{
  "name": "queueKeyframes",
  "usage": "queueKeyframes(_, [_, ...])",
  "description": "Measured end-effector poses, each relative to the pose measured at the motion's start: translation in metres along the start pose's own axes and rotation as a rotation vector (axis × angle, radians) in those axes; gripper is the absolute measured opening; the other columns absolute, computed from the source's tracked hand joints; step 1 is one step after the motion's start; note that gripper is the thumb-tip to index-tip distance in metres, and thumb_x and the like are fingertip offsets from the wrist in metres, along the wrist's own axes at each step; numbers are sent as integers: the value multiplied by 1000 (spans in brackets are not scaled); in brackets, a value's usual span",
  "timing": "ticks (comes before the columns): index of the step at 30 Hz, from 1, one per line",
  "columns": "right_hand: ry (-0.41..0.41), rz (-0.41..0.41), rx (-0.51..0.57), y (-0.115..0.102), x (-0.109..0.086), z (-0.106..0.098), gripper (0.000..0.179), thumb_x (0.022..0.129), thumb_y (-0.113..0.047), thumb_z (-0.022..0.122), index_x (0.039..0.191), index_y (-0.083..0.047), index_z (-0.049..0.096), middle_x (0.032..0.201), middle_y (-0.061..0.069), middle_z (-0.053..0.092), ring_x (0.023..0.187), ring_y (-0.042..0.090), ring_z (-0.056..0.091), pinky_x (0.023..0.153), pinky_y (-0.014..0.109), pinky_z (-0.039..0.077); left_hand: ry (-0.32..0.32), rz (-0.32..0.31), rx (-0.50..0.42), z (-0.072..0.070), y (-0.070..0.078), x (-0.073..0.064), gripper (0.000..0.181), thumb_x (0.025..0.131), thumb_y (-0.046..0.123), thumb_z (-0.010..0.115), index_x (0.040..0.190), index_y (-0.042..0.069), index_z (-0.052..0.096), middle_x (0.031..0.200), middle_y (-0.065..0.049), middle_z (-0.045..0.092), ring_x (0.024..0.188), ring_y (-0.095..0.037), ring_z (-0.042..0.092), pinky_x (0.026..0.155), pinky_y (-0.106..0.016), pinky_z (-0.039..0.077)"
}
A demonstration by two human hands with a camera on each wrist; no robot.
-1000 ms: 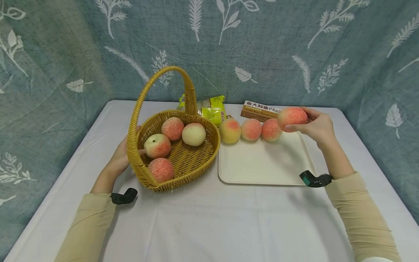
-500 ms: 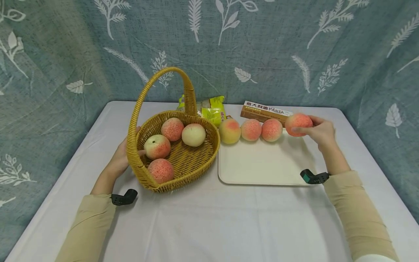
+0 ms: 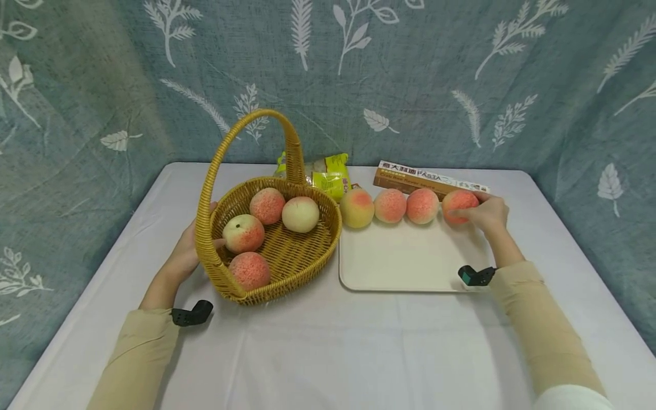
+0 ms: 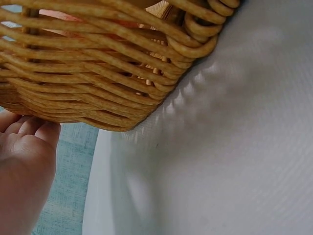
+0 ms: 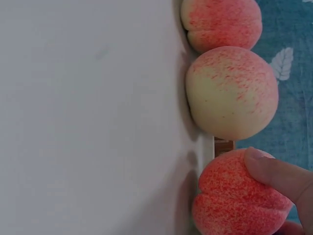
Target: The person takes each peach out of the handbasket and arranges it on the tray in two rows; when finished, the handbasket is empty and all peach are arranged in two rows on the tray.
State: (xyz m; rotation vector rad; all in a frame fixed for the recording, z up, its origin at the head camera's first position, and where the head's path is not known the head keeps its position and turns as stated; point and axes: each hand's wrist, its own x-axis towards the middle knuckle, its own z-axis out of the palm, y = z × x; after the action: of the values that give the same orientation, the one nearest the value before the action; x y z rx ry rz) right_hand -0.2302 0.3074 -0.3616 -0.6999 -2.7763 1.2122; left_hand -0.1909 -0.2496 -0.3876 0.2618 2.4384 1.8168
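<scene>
A golden wicker basket (image 3: 292, 257) with a tall arched handle stands left of centre, holding several peaches. My left hand (image 3: 181, 253) grips its left side, thumb over the rim; in the left wrist view those fingers (image 4: 36, 128) lie against the woven wall. At the back right corner of the cream tray (image 3: 405, 262), my right hand (image 3: 489, 215) holds a pink-red peach (image 3: 456, 204) between thumb and fingers. A row of peaches lines the tray's back edge, the nearest one (image 3: 422, 206) just left of the held peach. The right wrist view shows my thumb (image 5: 274, 171) pressed on the held peach (image 5: 239, 196).
Behind the row lies a brown and white pasta box (image 3: 410, 175). A yellow-green snack packet (image 3: 330, 175) sits behind the basket, partly hidden by it. A white cloth (image 3: 307, 353) covers the table, and a blue-green leaf-patterned curtain (image 3: 328, 125) hangs behind.
My right hand has lowered the peach to the tray's back right corner, at the end of the row. The left hand and basket stay in place; the head view has shifted slightly.
</scene>
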Motion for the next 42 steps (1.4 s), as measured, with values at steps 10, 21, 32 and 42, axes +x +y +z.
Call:
queueKeyframes(10, [-22, -62, -101, -2, 1, 2, 82, 74, -22, 83, 142, 3, 46, 137, 28, 49, 132, 43, 38, 110, 49, 31, -5, -4, 32, 0, 3, 1, 87, 87, -1, 59, 156, 5, 7, 158, -25, 13, 144, -43, 12, 115, -55, 12])
queueKeyframes(21, [-61, -195, -205, -3, 4, 7, 84, 74, -21, 81, 141, 9, 42, 135, 36, 46, 127, 54, 37, 107, 57, 31, -3, -2, 17, -1, 0, -1, 89, 86, 0, 60, 156, 4, 6, 160, -22, 10, 145, -40, 8, 115, -56, 9])
queueKeyframes(32, [-88, -256, -263, -2, 6, 8, 89, 76, -21, 79, 144, 12, 33, 138, 38, 40, 128, 55, 35, 107, 58, 30, 10, -40, 30, -2, 1, 0, 91, 85, 1, 61, 157, 6, 5, 160, -20, 10, 146, -39, 9, 115, -56, 10])
queueKeyframes(42, [-129, -302, -287, -15, 0, -5, 106, 69, -16, 82, 148, 14, 18, 143, 41, 30, 131, 58, 28, 107, 61, 29, -3, -14, 7, -1, 2, -1, 90, 85, -1, 60, 156, 5, 5, 160, -21, 9, 146, -39, 8, 114, -57, 10])
